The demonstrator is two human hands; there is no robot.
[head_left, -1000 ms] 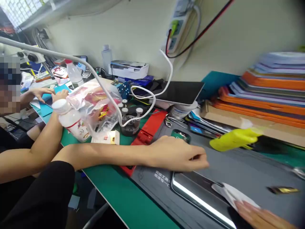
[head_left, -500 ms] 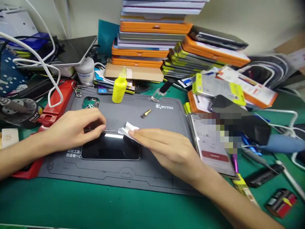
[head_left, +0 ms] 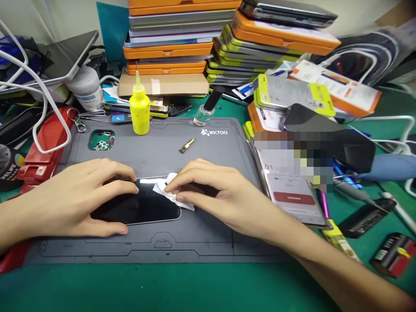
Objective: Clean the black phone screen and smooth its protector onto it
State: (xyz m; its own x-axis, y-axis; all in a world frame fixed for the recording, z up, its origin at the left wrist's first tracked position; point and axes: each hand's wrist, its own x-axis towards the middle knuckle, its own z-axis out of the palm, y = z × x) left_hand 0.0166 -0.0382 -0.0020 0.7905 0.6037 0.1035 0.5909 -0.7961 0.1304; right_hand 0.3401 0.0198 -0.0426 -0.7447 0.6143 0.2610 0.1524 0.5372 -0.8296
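Note:
A smartphone point(head_left: 143, 208) with a black, glossy screen lies face up on the grey work mat point(head_left: 201, 238). My left hand point(head_left: 87, 195) covers its left part, fingers over the far side and thumb along the near edge, gripping it. Over the phone's right end, my right hand point(head_left: 217, 190) pinches a crumpled white wipe point(head_left: 162, 188) that touches the glass. Beyond the phone lie a small brass-coloured brush tip point(head_left: 187, 145) and a standing yellow dropper bottle point(head_left: 140, 110).
A clear bottle with a black cap point(head_left: 206, 108) stands at the mat's far edge. Small metal parts point(head_left: 104, 141) sit in the mat's cutout. At right lies another phone point(head_left: 289, 190) with a lit screen. Stacked orange boxes point(head_left: 169, 50) rise behind; a red tool point(head_left: 42, 151) is at left.
My left hand has come down over the phone, its thumb now at the near edge. The wipe in my right hand is lower on the screen's right end. The view has shifted.

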